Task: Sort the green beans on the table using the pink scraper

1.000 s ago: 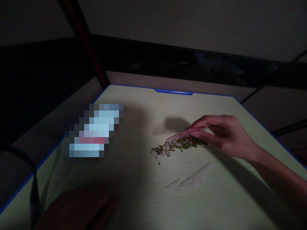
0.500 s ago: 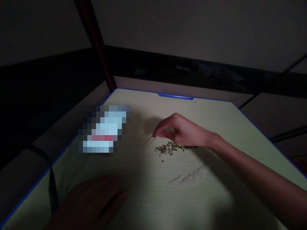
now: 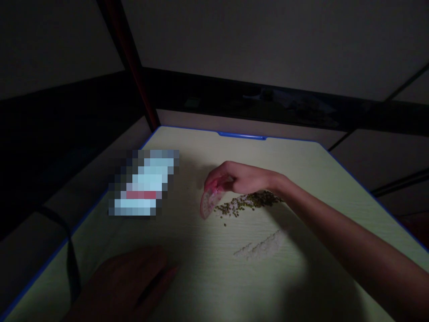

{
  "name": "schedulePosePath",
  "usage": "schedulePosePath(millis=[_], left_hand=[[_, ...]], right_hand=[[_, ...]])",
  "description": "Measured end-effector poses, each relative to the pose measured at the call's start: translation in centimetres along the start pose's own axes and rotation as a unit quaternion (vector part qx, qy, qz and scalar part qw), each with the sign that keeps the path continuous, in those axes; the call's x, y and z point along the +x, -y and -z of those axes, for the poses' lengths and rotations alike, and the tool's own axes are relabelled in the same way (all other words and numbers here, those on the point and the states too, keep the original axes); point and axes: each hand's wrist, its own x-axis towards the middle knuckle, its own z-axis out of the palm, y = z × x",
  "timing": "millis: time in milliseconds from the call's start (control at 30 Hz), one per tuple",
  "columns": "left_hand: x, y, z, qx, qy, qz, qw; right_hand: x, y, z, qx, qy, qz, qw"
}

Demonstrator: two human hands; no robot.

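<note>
My right hand (image 3: 239, 178) reaches across a pale green table (image 3: 208, 277) and grips a small pink half-round plastic piece (image 3: 207, 202). The piece stands on its edge at the left end of a strip of small green beans (image 3: 250, 202). A thinner line of white grains (image 3: 263, 245) lies nearer to me, apart from the beans. My left hand (image 3: 125, 286) rests flat on the table at the near left, in shadow, holding nothing.
A blurred-out light blue and pink item (image 3: 144, 183) lies on the table's left part. The table has a blue rim (image 3: 241, 135) and a dark post (image 3: 134, 67) stands at its far left corner. The room is dim.
My right hand swept left along the beans, from their right end to their left end, and now holds the pink piece upright there. My left hand stayed put.
</note>
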Motion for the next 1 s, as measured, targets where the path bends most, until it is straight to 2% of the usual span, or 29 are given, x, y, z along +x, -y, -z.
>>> schedulePosePath(millis=[133, 333, 400, 700, 1000], left_hand=[[0.6, 0.1, 0.4, 0.023, 0.002, -0.055, 0.998], [0.5, 0.2, 0.2, 0.041, -0.013, -0.062, 0.997], [0.2, 0.2, 0.1, 0.033, -0.024, -0.048, 0.998], [0.0, -0.6, 0.1, -0.04, 0.007, 0.047, 0.998], [0.4, -1.0, 0.7, -0.012, 0.03, 0.057, 0.998]], right_hand=[[0.5, -0.2, -0.3, -0.001, 0.012, -0.003, 1.0], [0.8, -0.3, -0.5, 0.009, 0.02, -0.004, 1.0], [0.7, -0.3, -0.5, 0.013, 0.024, -0.006, 1.0], [-0.1, -0.4, -0.4, 0.026, 0.043, -0.01, 0.999], [-1.1, -0.9, -0.4, 0.021, 0.04, -0.004, 0.999]])
